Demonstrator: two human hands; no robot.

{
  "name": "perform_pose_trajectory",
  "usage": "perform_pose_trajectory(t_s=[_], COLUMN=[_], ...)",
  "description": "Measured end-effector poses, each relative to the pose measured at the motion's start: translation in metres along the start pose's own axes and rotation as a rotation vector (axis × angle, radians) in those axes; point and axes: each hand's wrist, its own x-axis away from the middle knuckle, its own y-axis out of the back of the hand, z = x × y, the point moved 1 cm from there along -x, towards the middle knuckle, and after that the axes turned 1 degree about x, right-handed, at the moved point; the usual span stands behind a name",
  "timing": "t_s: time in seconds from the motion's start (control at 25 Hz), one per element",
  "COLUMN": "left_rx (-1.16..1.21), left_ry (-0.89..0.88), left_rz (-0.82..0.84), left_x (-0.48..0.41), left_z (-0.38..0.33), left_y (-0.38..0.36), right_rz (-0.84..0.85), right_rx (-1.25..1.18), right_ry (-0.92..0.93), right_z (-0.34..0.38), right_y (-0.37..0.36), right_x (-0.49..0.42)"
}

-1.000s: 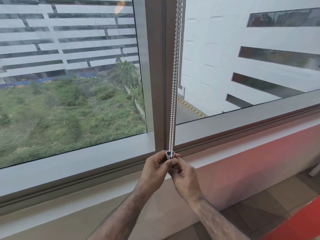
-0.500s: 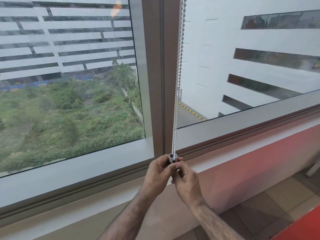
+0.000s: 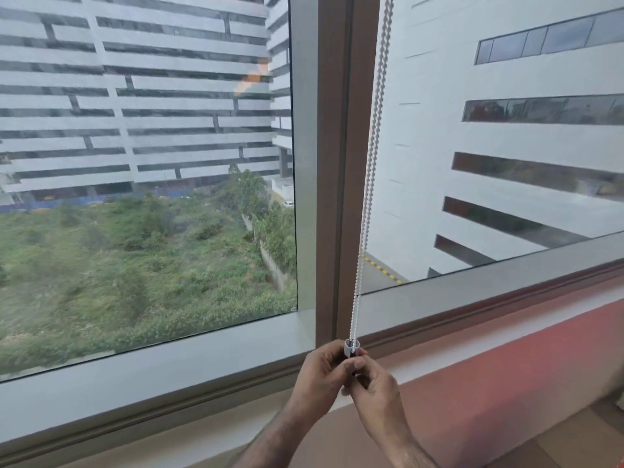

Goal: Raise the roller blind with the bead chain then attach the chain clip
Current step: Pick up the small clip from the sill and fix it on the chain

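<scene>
Both hands, left hand [image 3: 320, 376] and right hand [image 3: 374, 390], stay pinched on the chain clip [image 3: 351, 347] beneath the bead chain [image 3: 369, 170], now lower in view.

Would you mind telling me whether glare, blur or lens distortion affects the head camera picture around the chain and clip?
Head view: even daylight, no hard shadows; an orange reflection sits on the left pane; the window frame tilts from wide-angle distortion; the bead chain and chain clip above the hands are sharp.

Chain: white bead chain [image 3: 370, 170] hangs taut beside window mullion [image 3: 332, 163].
Clip: chain clip [image 3: 351, 347] pinched by left hand [image 3: 319, 380] and right hand [image 3: 374, 391].
</scene>
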Motion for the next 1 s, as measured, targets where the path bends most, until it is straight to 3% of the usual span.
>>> perform_pose_trajectory(t_s=[0.2, 0.64, 1.0], left_rx=[0.015, 0.126, -0.148], left_ry=[-0.010, 0.056, 0.117], left_rz=[0.016, 0.089, 0.065], left_x=[0.004, 0.011, 0.027], left_z=[0.012, 0.010, -0.022], left_y=[0.002, 0.006, 0.034], right_rz=[-0.027, -0.130, -0.178], right_rx=[0.048, 0.121, 0.141], right_ry=[0.022, -0.113, -0.180], right_z=[-0.001, 0.007, 0.029], right_y=[0.000, -0.006, -0.015], right_x=[0.007, 0.022, 0.030])
